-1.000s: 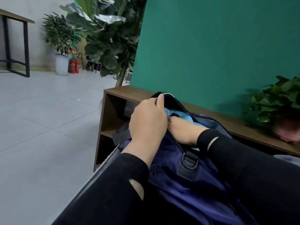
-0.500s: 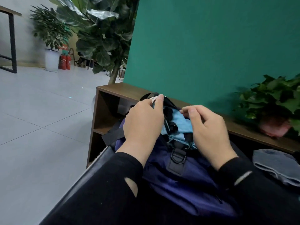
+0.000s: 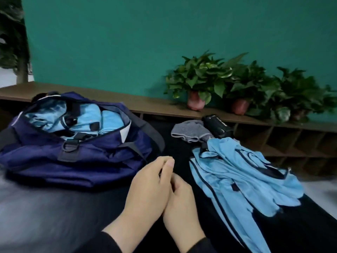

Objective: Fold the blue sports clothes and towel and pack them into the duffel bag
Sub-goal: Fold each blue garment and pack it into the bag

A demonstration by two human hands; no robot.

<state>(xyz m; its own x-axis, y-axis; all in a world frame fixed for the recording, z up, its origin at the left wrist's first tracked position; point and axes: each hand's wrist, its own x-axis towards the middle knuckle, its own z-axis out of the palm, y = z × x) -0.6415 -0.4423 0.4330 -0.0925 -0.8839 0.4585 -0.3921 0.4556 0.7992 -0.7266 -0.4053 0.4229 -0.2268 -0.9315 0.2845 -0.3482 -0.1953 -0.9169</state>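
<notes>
The navy duffel bag [image 3: 76, 157] lies open on the left of the black surface, with light blue clothes [image 3: 85, 117] stuffed inside. A loose light blue sports garment with dark trim [image 3: 242, 181] lies crumpled on the right. Behind it sits a folded grey towel [image 3: 189, 132]. My left hand [image 3: 147, 190] and right hand [image 3: 180, 203] are together in the middle, between bag and garment, touching each other. Their fingers are loosely curled and hold nothing. The left hand partly covers the right hand's fingertips.
A black case-like object [image 3: 217, 125] lies beside the towel. A low wooden shelf [image 3: 145, 105] runs along the green wall and carries potted plants [image 3: 198, 83]. A large plant [image 3: 12, 42] stands at the far left.
Both hands have let go of the bag's opening and drawn back together to the middle. The view has swung right, bringing the loose blue garment and towel into sight.
</notes>
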